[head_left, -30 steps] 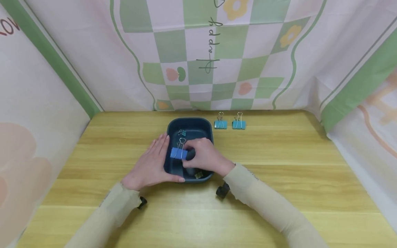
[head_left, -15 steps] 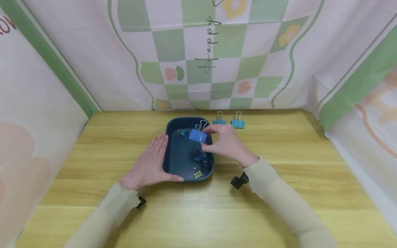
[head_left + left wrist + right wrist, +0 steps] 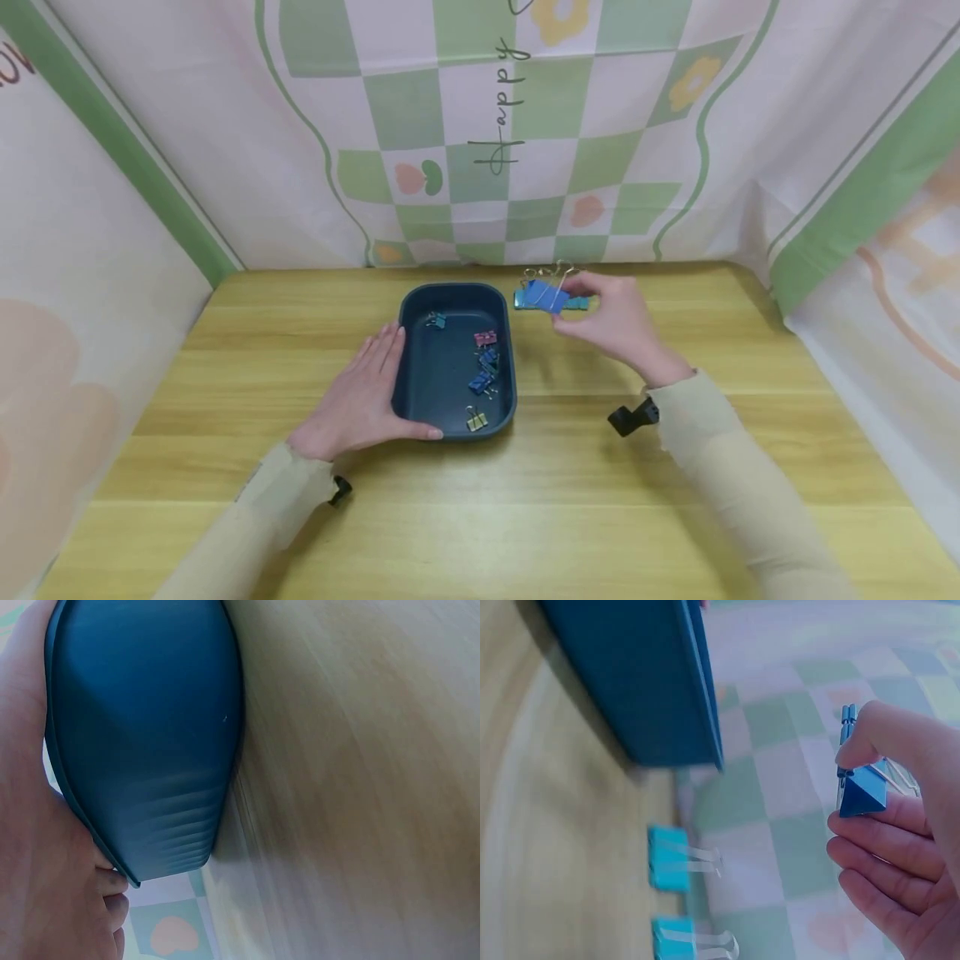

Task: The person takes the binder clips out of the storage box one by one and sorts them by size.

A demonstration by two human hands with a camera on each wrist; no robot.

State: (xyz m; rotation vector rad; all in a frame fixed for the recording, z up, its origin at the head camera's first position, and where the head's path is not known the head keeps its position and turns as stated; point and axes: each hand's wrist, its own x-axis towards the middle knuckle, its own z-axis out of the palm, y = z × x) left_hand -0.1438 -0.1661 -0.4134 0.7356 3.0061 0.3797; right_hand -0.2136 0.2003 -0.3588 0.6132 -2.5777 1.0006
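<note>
Head view: right hand [image 3: 617,323], pinching blue clip [image 3: 545,297], has left tray [image 3: 442,367] for teal clips [image 3: 669,857]; removal seems done. Left hand [image 3: 352,400], straight-fingered, touches tray.

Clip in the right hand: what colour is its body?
Blue; the clip shows best in the head view.

Left hand [image 3: 358,393] low, thumb [image 3: 417,430] splayed; right hand [image 3: 619,323] raised, pinching.

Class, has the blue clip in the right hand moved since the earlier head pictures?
Yes: the blue clip moved rightward, from over the tray to beyond its right side.
</note>
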